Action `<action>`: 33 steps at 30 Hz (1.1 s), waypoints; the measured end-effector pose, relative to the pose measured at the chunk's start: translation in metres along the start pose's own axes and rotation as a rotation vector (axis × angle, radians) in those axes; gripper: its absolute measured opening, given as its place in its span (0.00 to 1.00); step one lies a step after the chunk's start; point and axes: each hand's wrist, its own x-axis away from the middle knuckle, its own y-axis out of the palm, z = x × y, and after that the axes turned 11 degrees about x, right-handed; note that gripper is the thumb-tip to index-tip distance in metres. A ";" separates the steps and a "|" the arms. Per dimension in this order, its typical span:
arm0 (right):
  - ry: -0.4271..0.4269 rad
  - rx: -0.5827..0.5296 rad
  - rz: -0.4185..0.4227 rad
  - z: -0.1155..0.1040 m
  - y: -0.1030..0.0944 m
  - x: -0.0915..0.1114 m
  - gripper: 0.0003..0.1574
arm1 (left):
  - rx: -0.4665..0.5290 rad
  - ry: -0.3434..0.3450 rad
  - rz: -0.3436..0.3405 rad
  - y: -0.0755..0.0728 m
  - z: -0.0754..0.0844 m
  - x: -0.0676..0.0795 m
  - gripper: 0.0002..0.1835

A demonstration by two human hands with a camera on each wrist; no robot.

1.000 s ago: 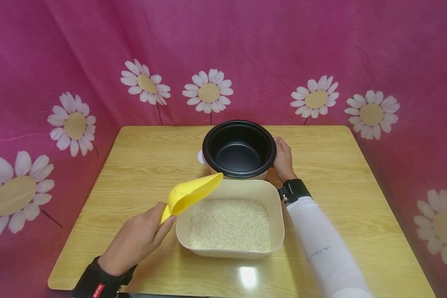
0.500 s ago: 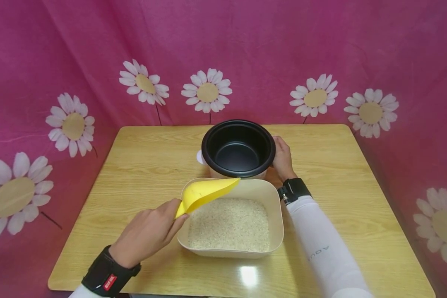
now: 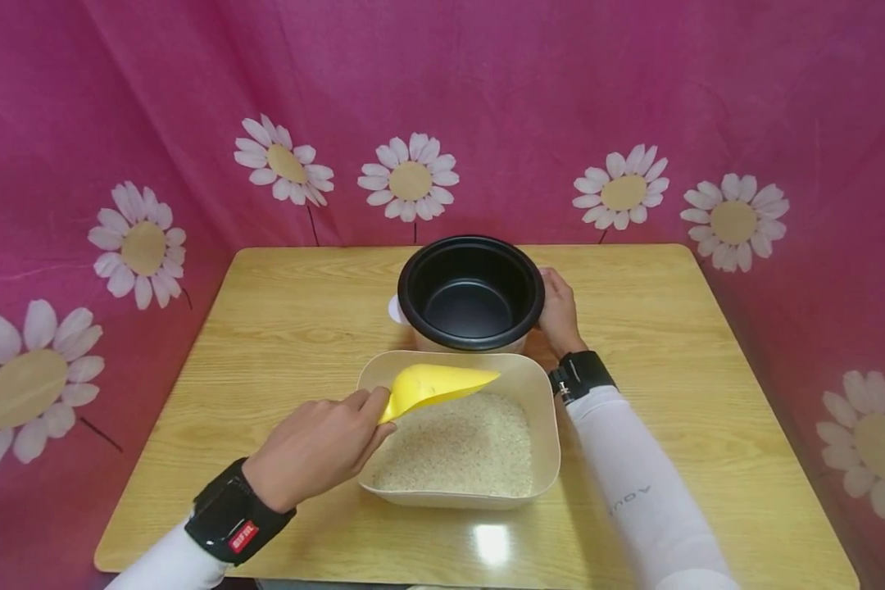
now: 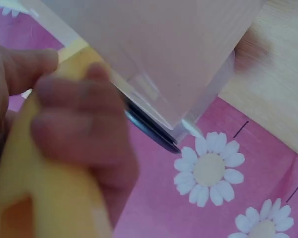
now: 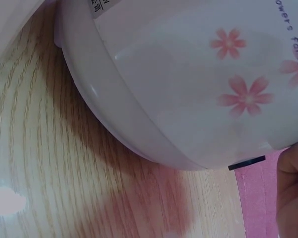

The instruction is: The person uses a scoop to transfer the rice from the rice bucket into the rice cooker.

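My left hand (image 3: pixel 328 451) grips the handle of a yellow scoop (image 3: pixel 438 385) over a cream tub (image 3: pixel 549 434). A bed of rice grains (image 3: pixel 457 451) covers the tub's floor. In the left wrist view, fingers (image 4: pixel 82 119) curl round the blurred scoop handle (image 4: pixel 20 163). Behind the tub stands a rice cooker with a wide black rim and a dark inner pot (image 3: pixel 468 307). At its right side, my right hand (image 3: pixel 559 315) holds on, the fingertips partly hidden. Pink flowers decorate the cooker's pale body (image 5: pixel 179 89) in the right wrist view.
Everything stands on a light wooden table (image 3: pixel 302 311) with rounded corners. A pink curtain (image 3: pixel 516 123) printed with white daisies encloses its back and sides. A white tab (image 3: pixel 396 310) juts from the cooker's left side.
My left hand has carried the scoop rightward and slightly down, from the tub's left edge to above the rice. The right hand and the cooker stay where they were.
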 end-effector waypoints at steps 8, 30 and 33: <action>0.004 0.016 0.005 0.000 0.000 -0.002 0.18 | -0.007 -0.036 -0.127 -0.008 0.009 -0.007 0.15; 0.029 -0.004 -0.045 -0.009 -0.002 0.004 0.17 | -0.610 -0.053 -0.163 -0.022 0.036 -0.020 0.18; 0.028 -0.010 -0.043 -0.010 -0.001 0.004 0.17 | -0.720 -0.075 -0.109 -0.014 0.040 -0.020 0.17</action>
